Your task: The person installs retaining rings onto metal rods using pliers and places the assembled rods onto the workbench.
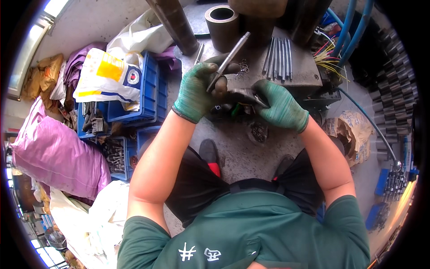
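Observation:
My left hand [197, 87], in a green work glove with dark fingertips, is closed around a slim metal rod [233, 56]. The rod slants up and to the right. My right hand [280, 107], gloved the same way, grips a dark metal hand tool [245, 95] that looks like pliers; its tip lies by the left fingertips and its exact kind is partly hidden. Small wire rings [243, 66] lie on the metal bench [304, 74] beyond my hands. Several similar rods [278, 58] lie side by side to their right. Another rod [199, 53] is behind my left hand.
A thick metal cylinder [221, 29] stands on the bench between heavy columns. Blue crates [154, 89] with metal parts and a white-yellow sack [109, 74] are at left, near a purple sack [62, 148]. Blue hoses [354, 33] and a torn paper bag [351, 134] are at right.

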`<state>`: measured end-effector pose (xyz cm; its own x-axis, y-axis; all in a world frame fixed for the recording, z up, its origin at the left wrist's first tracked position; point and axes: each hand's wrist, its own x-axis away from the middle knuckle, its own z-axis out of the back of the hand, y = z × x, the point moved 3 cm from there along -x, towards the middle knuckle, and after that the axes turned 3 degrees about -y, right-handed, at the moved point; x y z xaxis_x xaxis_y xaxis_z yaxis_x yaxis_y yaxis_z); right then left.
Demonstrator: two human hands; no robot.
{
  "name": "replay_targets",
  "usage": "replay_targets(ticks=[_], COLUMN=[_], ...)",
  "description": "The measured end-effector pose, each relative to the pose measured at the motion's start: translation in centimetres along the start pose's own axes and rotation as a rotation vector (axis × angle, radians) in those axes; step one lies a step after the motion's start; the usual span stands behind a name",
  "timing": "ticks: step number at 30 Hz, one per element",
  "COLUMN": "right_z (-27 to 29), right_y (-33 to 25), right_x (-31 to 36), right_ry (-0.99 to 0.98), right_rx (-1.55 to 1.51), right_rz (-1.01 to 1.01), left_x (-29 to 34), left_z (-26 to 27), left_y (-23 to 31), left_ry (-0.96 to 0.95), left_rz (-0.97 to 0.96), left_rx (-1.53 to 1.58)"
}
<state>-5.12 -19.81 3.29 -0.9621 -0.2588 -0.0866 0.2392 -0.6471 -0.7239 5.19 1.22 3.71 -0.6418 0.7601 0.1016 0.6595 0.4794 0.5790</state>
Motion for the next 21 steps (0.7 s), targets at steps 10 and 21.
replay_targets(ticks=[10, 21], right_z=[-2.0, -3.0], right_y=[-1.5, 0.5], right_x=[-2.5, -3.5], right_ry=[0.096, 0.292], right_rx=[0.632, 0.563], right_rz=[0.22, 0.424], left_x=[1.1, 0.0], left_z=[-1.0, -0.3], left_y=[1.5, 0.8], left_ry=[0.022, 0.087], left_rz=[-0.179, -0.283], left_rx=[-0.217, -0.292])
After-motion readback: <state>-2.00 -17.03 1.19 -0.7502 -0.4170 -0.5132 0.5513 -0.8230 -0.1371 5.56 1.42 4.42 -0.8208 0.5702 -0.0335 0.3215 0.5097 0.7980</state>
